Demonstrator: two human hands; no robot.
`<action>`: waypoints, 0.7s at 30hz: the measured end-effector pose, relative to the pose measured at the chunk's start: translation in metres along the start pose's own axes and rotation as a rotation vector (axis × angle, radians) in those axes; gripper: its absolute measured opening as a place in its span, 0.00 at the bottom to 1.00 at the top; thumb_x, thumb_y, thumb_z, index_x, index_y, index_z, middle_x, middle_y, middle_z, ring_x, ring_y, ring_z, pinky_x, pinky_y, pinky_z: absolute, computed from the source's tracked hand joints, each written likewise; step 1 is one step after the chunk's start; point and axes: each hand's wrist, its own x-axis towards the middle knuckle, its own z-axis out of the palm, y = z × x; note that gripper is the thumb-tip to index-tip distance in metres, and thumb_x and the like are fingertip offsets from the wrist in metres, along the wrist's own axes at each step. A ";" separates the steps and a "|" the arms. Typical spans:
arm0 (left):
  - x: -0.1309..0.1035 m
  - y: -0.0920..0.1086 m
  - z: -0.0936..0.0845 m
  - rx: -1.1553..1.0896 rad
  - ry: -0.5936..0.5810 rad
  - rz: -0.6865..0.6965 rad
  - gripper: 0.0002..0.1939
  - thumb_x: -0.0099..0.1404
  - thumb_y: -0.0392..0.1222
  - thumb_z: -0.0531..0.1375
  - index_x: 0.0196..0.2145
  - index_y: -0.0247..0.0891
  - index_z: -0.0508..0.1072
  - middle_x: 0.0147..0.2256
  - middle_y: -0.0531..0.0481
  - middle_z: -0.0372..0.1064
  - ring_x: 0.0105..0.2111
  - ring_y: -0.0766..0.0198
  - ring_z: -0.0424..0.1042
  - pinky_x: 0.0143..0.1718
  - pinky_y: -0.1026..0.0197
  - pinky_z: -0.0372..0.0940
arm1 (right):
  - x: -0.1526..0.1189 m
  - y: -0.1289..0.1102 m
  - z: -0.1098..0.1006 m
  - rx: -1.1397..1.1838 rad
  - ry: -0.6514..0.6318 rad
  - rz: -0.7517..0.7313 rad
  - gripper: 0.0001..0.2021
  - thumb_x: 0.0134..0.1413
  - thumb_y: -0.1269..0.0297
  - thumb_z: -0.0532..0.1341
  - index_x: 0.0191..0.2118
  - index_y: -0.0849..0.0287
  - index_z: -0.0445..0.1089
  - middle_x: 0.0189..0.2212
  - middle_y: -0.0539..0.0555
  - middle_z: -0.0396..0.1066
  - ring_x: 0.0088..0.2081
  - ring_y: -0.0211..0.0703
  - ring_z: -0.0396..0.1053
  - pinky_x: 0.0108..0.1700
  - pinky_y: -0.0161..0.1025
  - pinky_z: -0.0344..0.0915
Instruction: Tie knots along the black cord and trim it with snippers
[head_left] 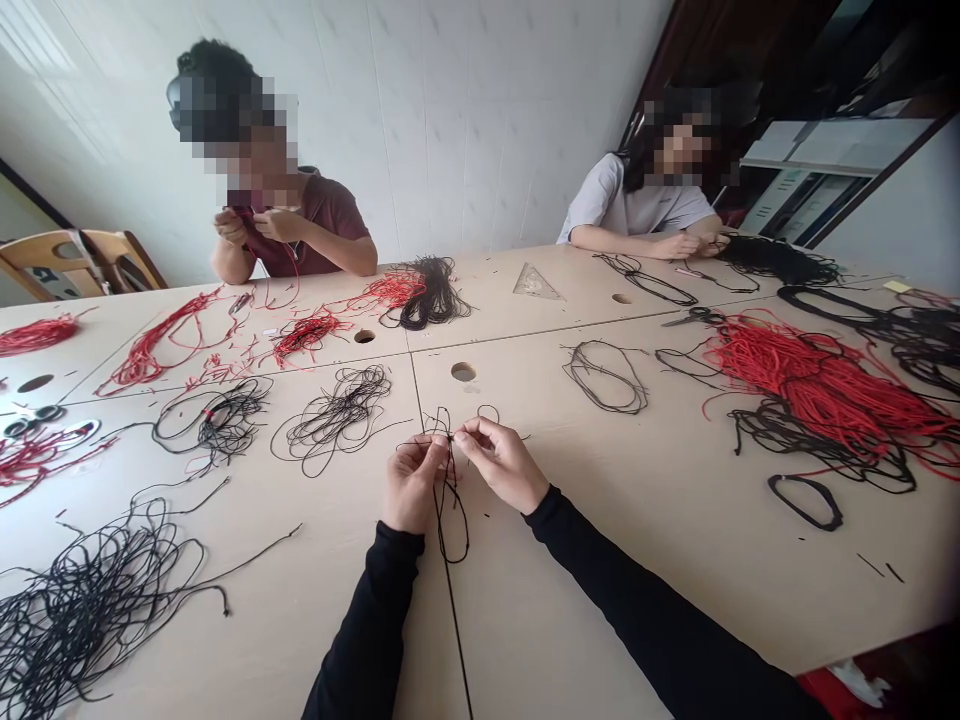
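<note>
With left hand (411, 488) and right hand (505, 466), gripping thin black cord (450, 480), pinched on both sides between thumb and fingers. Letting a narrow loop trail from the pinch toward the near edge; cannot tell how much of it touches the table. Wrapped to the wrists in 2 dark sleeves (367, 620). Placed over pale table (570, 600), by a dark seam (458, 640), just short of a round hole (463, 371). Flanked at left by loose black coil (346, 402), then by black bundle (221, 425) with a red tie, then by scissors (48, 412). Crowded near left by large black heap (82, 600), with stray ends reaching toward left sleeve. Bordered at right by oval coil (626, 407), then by red cord heap (817, 375) amid dark cords, with more scissors (705, 315) beside it and small black ring (806, 481) nearer. Backed by clear triangle ruler (536, 281) and, to its left, dark hank (431, 292). Faced by person in maroon (326, 225), with hands raised around reddish cord, and person in pale shirt (637, 205), with hands low beside black cords
</note>
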 end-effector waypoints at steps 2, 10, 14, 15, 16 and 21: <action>0.000 -0.001 0.000 0.000 -0.006 0.005 0.16 0.53 0.49 0.65 0.30 0.33 0.71 0.23 0.54 0.64 0.21 0.70 0.65 0.25 0.63 0.67 | 0.000 -0.001 0.000 -0.016 0.007 -0.022 0.12 0.58 0.55 0.55 0.33 0.59 0.67 0.28 0.51 0.67 0.31 0.39 0.64 0.35 0.37 0.62; 0.003 -0.004 -0.004 -0.030 -0.034 -0.035 0.16 0.54 0.49 0.65 0.32 0.32 0.72 0.26 0.51 0.67 0.23 0.67 0.68 0.27 0.61 0.69 | 0.000 0.001 0.000 -0.021 0.004 0.011 0.13 0.58 0.54 0.55 0.33 0.59 0.67 0.28 0.51 0.68 0.29 0.39 0.64 0.33 0.36 0.63; 0.003 -0.004 -0.003 -0.029 -0.030 -0.031 0.15 0.53 0.48 0.66 0.31 0.33 0.71 0.26 0.52 0.67 0.22 0.68 0.68 0.25 0.62 0.68 | 0.000 -0.001 0.001 -0.002 -0.013 0.047 0.12 0.58 0.55 0.55 0.33 0.59 0.66 0.26 0.50 0.68 0.27 0.38 0.64 0.32 0.36 0.63; 0.002 -0.003 -0.003 -0.021 -0.031 -0.032 0.15 0.53 0.48 0.66 0.31 0.33 0.71 0.25 0.52 0.67 0.22 0.68 0.68 0.25 0.62 0.67 | 0.000 -0.002 0.001 -0.005 -0.012 0.041 0.12 0.58 0.55 0.55 0.33 0.59 0.66 0.26 0.50 0.67 0.28 0.38 0.64 0.32 0.36 0.63; 0.002 -0.003 -0.002 -0.010 -0.034 -0.033 0.15 0.53 0.48 0.66 0.31 0.33 0.71 0.25 0.52 0.67 0.22 0.68 0.68 0.25 0.63 0.67 | 0.000 -0.002 0.000 -0.013 -0.007 0.030 0.12 0.58 0.56 0.55 0.33 0.59 0.66 0.27 0.51 0.67 0.28 0.38 0.64 0.33 0.36 0.64; 0.001 0.001 0.000 0.031 -0.079 -0.041 0.16 0.52 0.48 0.66 0.30 0.32 0.71 0.23 0.53 0.67 0.21 0.68 0.68 0.26 0.61 0.68 | -0.001 -0.002 -0.001 -0.021 0.004 0.018 0.12 0.57 0.55 0.55 0.32 0.59 0.66 0.27 0.51 0.68 0.29 0.39 0.65 0.33 0.36 0.64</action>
